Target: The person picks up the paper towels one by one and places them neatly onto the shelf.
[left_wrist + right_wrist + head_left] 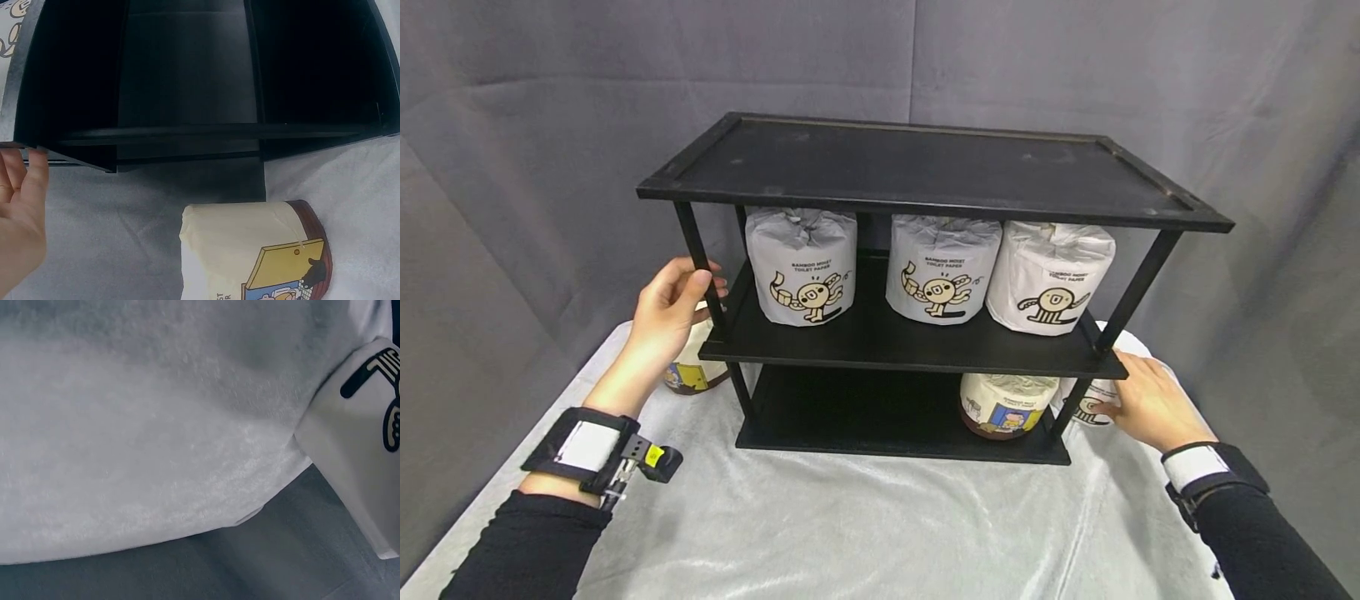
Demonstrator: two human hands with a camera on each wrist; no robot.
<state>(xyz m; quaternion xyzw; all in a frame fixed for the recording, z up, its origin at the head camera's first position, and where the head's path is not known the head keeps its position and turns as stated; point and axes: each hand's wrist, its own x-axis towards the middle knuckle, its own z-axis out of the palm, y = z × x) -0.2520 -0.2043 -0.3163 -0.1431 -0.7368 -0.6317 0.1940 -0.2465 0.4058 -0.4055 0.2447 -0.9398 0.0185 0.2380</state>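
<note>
At the black shelf rack (pixel 925 179), the left hand (pixel 666 304) grips its front-left post (pixel 698 258); the right hand (pixel 1146 404) curls round a white toilet roll (pixel 1090 404) beside it.

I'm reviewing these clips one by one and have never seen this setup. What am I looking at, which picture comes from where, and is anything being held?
No machine here: a person with two bare hands wears a camera on the head and one on each wrist. The wide picture is the head view. It shows a black three-tier shelf on a table covered with a pale cloth. Three white-wrapped toilet paper rolls stand on the middle tier, and a cream roll sits on the bottom one. The left hand grips the shelf's front left post; another cream roll lies beside it, seen close in the left wrist view. The right hand rests on a white roll by the front right post.
</note>
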